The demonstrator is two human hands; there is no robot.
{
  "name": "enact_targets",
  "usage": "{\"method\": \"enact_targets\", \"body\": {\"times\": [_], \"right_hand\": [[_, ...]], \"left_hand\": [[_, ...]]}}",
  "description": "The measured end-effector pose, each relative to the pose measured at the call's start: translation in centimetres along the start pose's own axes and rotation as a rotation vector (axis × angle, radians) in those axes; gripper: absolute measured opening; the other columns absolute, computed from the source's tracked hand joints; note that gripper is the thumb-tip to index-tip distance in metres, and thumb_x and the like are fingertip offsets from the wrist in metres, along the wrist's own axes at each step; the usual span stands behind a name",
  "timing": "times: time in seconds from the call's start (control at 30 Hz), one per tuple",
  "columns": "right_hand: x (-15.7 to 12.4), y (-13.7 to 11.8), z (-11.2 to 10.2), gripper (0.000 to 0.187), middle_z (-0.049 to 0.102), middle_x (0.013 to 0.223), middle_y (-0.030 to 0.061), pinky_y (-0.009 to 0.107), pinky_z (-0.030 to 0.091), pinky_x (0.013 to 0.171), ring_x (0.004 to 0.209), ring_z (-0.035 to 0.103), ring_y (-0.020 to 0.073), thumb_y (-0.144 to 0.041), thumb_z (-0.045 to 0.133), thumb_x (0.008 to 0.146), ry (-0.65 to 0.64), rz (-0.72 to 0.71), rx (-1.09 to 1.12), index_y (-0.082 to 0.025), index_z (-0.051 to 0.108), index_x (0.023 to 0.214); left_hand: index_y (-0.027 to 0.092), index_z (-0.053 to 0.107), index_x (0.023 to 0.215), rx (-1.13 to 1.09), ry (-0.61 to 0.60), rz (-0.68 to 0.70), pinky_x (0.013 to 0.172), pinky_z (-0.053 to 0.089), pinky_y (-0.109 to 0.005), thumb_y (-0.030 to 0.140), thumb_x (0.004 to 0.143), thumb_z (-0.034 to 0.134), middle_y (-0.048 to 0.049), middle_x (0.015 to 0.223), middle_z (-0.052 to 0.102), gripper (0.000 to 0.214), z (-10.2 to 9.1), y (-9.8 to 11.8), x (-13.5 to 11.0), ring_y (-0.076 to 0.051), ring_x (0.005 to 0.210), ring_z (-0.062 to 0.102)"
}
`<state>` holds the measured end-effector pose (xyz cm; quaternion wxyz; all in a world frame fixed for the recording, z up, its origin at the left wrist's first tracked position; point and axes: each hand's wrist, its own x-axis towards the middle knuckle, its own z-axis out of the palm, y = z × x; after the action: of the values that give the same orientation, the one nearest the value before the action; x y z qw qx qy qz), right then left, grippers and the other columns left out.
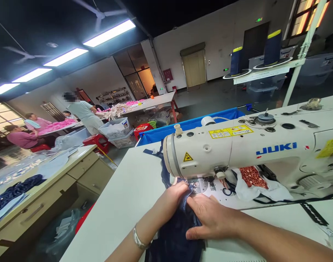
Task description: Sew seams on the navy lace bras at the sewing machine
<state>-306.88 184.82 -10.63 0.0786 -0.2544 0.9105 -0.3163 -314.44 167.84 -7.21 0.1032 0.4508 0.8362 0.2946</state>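
We work at a white sewing table (120,203), and across it stands the cream JUKI sewing machine (265,153), its head hanging over the plate. The navy fabric (173,236) lies on the table in front of the machine. It runs from the near edge up to the needle plate (197,186), with more of it bunched behind the machine head.

Our left hand (173,198) has its fingers curled in, pinching the fabric's edge just beside the plate. Our right hand (210,218) lies flat on the cloth with its fingers together, pressing it down and holding nothing.

As we judge it, the feed goes best if we hold the cloth lightly and evenly, with the flat hand steering and the pinching hand keeping the edge square. Our fingertips should stay to the side of the needle, which is hidden here.
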Motion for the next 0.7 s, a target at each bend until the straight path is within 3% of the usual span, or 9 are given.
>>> {"method": "enact_targets", "body": {"times": [0.2,0.3,0.37,0.43,0.57,0.7], "right_hand": [[0.4,1.3,-1.3,0.032,0.061,0.087,0.0019,0.027,0.041,0.066,0.079,0.056,0.0185,-0.053,0.050,0.088,-0.007,-0.040,0.127,-0.021,0.053,0.088],[1.0,2.7,-2.1,0.029,0.065,0.081,0.0006,0.026,0.042,0.065,0.077,0.060,0.0169,-0.035,0.038,0.095,0.175,0.147,0.130,-0.022,0.060,0.082],[1.4,3.6,-2.2,0.024,0.069,0.090,0.0034,0.029,0.046,0.069,0.084,0.064,0.0209,-0.029,0.043,0.093,0.344,0.327,-0.002,-0.023,0.066,0.089],[1.7,4.3,-1.8,0.019,0.070,0.099,0.0051,0.031,0.048,0.074,0.092,0.065,0.0245,-0.026,0.052,0.089,0.431,0.411,-0.126,-0.024,0.068,0.098],[2.1,5.0,0.2,0.016,0.070,0.104,0.0030,0.038,0.047,0.087,0.101,0.063,0.0281,-0.026,0.062,0.083,0.538,0.301,-0.302,-0.028,0.070,0.097],[2.3,5.6,2.3,0.019,0.070,0.093,0.0054,0.042,0.047,0.083,0.089,0.064,0.0283,-0.033,0.055,0.089,0.626,0.225,-0.459,-0.030,0.068,0.103]], "left_hand": [[0.023,0.064,0.103,0.097,-0.021,0.072,0.100,0.039,-0.036,0.019,0.096,0.043,-0.0018,0.118,0.060,0.023,-0.1,-0.9,0.8,-0.019,0.111,0.050],[0.024,0.059,0.114,0.192,-0.015,0.073,0.100,0.038,-0.038,0.019,0.096,0.045,-0.0033,0.118,0.060,0.024,0.3,-1.0,0.6,-0.020,0.112,0.049],[0.025,0.056,0.121,0.285,0.018,0.021,0.095,0.041,-0.042,0.020,0.096,0.045,-0.0056,0.118,0.060,0.028,0.8,-1.3,0.3,-0.023,0.111,0.049],[0.026,0.058,0.120,0.344,0.041,-0.022,0.088,0.044,-0.042,0.021,0.096,0.044,-0.0080,0.116,0.058,0.028,1.2,-1.8,0.1,-0.024,0.105,0.052],[0.026,0.063,0.115,0.271,0.034,0.047,0.077,0.047,-0.033,0.022,0.098,0.039,-0.0091,0.109,0.055,0.030,1.7,-2.9,0.0,-0.019,0.089,0.054],[0.026,0.065,0.109,0.119,0.008,0.129,0.086,0.046,-0.030,0.020,0.099,0.037,-0.0069,0.113,0.055,0.030,1.5,-3.0,0.1,-0.018,0.101,0.053]]}}
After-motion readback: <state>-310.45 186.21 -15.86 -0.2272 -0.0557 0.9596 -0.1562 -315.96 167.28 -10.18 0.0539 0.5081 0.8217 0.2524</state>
